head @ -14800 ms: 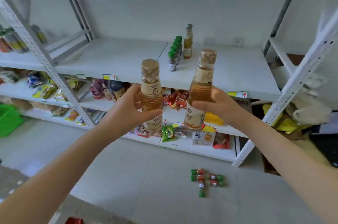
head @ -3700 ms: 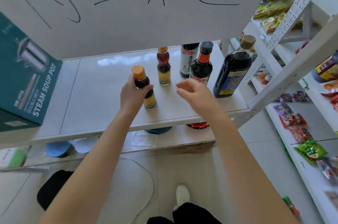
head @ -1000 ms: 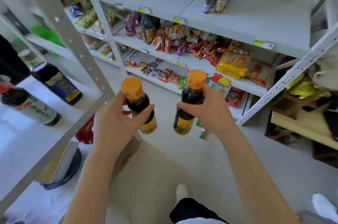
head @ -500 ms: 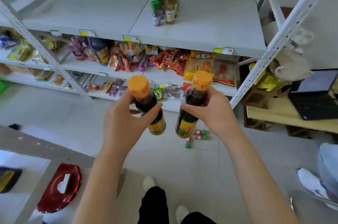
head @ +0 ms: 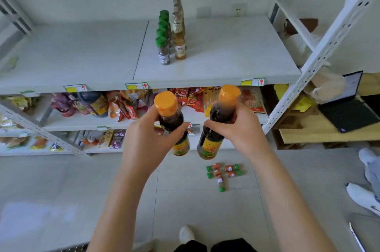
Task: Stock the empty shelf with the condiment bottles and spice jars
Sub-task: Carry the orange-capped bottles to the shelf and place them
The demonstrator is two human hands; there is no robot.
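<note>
Since half a second ago both dark sauce bottles have come nearer the target shelf, which now fills the upper view squarely; the carry is judged almost over, placement pending. Item one: left sauce bottle (head: pixel 172 124), orange cap, yellow label, upright with a slight tilt, held in the left hand (head: pixel 148 138), fingers (head: pixel 181 128) wrapped closed around its body. Item two: right sauce bottle (head: pixel 218 124), same make, leaning a little leftward at its base, held in the right hand (head: pixel 240 130), fingers closed on its shoulder. Both bottles hang in the air in front of and below the shelf edge, just beside each other, not touching as far as can be told. Item three: empty shelf (head: pixel 226 62), grey, mostly bare. Stock already on it: a front-to-back row of green-capped spice jars (head: pixel 163 46), and directly beside it on the right a row of pale amber bottles (head: pixel 179 41). Bare space lies to the right of the amber row, a likely spot for the new pair. Outlying: snack packets (head: pixel 123 107) on the lower shelves; several small green-capped spice jars on the floor (head: pixel 223 171), lying on their sides, not yet shelved; a laptop (head: pixel 347 107) on a wooden bench at right.
</note>
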